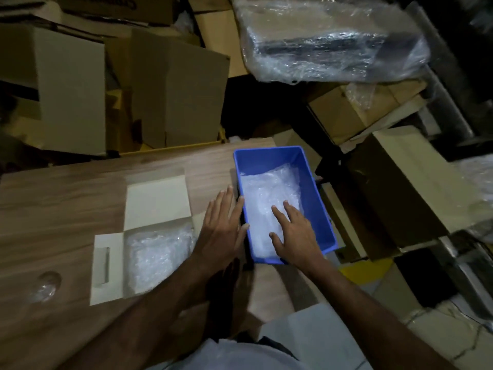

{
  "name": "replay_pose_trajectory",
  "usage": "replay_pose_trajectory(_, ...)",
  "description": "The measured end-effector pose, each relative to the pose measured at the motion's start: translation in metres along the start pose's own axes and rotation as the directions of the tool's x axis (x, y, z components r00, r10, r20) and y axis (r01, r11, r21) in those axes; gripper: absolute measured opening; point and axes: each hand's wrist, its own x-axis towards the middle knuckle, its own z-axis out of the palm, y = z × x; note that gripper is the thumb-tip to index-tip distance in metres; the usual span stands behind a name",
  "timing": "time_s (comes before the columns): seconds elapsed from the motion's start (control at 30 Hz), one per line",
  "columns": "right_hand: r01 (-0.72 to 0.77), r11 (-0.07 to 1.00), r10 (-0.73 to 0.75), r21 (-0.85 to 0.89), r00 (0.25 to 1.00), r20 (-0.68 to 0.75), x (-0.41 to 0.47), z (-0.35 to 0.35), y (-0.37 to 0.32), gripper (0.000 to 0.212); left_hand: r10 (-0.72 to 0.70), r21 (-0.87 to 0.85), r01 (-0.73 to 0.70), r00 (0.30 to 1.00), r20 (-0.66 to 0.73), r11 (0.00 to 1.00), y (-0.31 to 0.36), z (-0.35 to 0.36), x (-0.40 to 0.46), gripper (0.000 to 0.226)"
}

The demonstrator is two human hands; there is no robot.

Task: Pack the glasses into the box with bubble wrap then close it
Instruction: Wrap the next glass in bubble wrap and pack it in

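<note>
Reaching into a blue bin [312, 182], the right hand [296, 233] lies flat on a sheet of bubble wrap [266, 188] that covers the bottom of the bin. Its fingers are straight and spread apart, and they press on the wrap without gripping it. The left hand [222, 225] is beside the bin, on its left wall. Its fingers are straight too and a little apart; the fingertips touch the rim of the bin, and the palm is over the wooden table [66, 196].

The bin stands at the right end of the table, near the far corner. To the left of the hands a white cardboard box [157, 201] lies open on the table, with its lid flap turned up and away and a side flap turned out to the left. Inside this box there is more bubble wrap [157, 257], crumpled. Whether glasses are under it, I cannot tell. Near the left edge of the table stands a clear round thing [48, 285], too blurred to name.

Behind the table many brown cartons [173, 89] are stacked, and one large bundle in plastic film [328, 38] lies above them on the right.
</note>
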Motion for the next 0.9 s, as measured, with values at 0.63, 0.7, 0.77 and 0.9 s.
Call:
replay_pose_trajectory(0.63,0.372,0.928,-0.355,-0.007,0.892,0.279,0.064,0.050,0.056,0.015,-0.156,0.032,0.153,0.964,0.215,0.988,0.033,0.034,0.045,0.071)
replay_pose_trajectory(0.7,0.334,0.942,-0.331,0.041,0.895,0.301,0.065,0.053,0.062,0.048,-0.156,0.039,0.151,0.962,0.223,0.988,0.034,0.033,0.046,0.070)
replay_pose_trajectory(0.77,0.298,0.952,-0.303,0.064,0.899,0.316,0.065,0.056,0.063,0.084,-0.154,0.027,0.152,0.965,0.213,0.988,0.034,0.034,0.046,0.071)
replay_pose_trajectory(0.9,0.104,0.973,-0.148,0.206,0.966,0.212,0.077,0.064,0.040,0.078,-0.139,-0.003,0.141,0.978,0.154,0.990,0.030,0.041,0.042,0.075)
